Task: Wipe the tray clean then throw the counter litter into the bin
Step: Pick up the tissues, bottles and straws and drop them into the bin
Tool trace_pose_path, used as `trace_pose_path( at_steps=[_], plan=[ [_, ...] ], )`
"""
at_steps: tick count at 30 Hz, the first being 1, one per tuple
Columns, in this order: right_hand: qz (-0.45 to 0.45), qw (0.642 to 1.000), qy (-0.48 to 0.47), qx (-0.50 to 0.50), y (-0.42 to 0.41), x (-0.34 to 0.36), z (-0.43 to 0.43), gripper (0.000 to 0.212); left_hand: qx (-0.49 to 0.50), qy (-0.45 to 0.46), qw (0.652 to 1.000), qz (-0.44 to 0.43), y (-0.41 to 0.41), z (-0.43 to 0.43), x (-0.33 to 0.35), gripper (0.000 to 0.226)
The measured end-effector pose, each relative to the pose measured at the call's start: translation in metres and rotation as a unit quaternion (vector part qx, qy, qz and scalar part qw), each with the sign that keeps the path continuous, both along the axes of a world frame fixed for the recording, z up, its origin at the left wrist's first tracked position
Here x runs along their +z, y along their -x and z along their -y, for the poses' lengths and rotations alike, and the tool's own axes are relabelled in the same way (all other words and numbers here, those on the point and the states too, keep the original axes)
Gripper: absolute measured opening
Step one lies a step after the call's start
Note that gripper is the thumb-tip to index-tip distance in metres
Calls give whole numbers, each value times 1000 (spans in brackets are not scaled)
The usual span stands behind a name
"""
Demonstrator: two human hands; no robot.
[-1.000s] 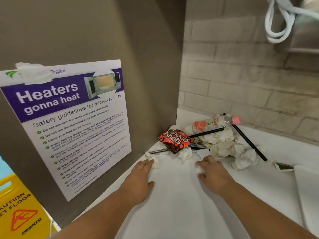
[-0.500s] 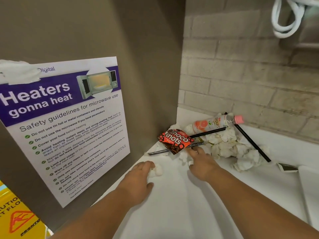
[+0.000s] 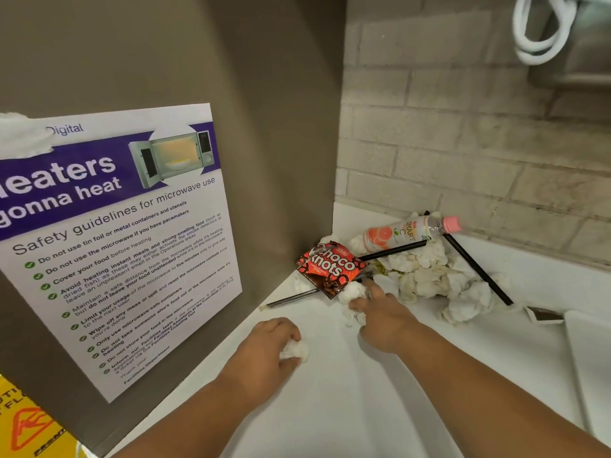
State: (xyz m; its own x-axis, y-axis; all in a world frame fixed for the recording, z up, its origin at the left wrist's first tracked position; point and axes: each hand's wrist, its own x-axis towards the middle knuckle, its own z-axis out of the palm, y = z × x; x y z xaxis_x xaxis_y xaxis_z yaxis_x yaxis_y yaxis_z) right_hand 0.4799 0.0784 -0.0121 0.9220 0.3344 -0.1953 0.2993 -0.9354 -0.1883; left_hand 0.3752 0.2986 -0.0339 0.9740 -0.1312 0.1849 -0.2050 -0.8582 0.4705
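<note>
Gathering counter litter looks like the step in hand: the left hand [image 3: 264, 350] is closed around a crumpled tissue wad [image 3: 295, 351], the right hand [image 3: 383, 317] pinches tissue [image 3: 352, 294] beside the Choco Knots wrapper [image 3: 330, 267], and next comes scooping the corner pile [image 3: 439, 279] binward.

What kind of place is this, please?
Probably a shared office pantry. A poster on the side panel gives microwave safety rules signed by a Facilities Department, a yellow wet-floor sign stands below, and snack litter is piled in the corner of the white counter.
</note>
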Motion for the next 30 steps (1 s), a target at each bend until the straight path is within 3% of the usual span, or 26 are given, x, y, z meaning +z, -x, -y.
trace_pose_path(
  at_steps=[5,12,18,21,26,28,30],
  plan=[
    [-9,999,-35,31,-1,1,4,53,32,13,999,17,6,6,8,15],
    [-19,987,-152,47,21,-3,5,28,92,139,986,29,10,-6,17,40],
    [-87,950,-281,106,55,7,-9,27,33,218,974,-43,9,15,14,58],
    [-162,913,-364,88,62,15,-16,31,13,252,965,-75,7,20,11,71],
    [-294,848,-432,89,58,14,-18,37,50,268,960,-65,11,10,15,52],
    [-289,853,-426,88,58,14,-19,36,79,270,957,-65,14,8,18,45],
    [-227,880,-412,70,53,14,-21,32,93,284,952,-70,18,6,21,36]
  ],
)
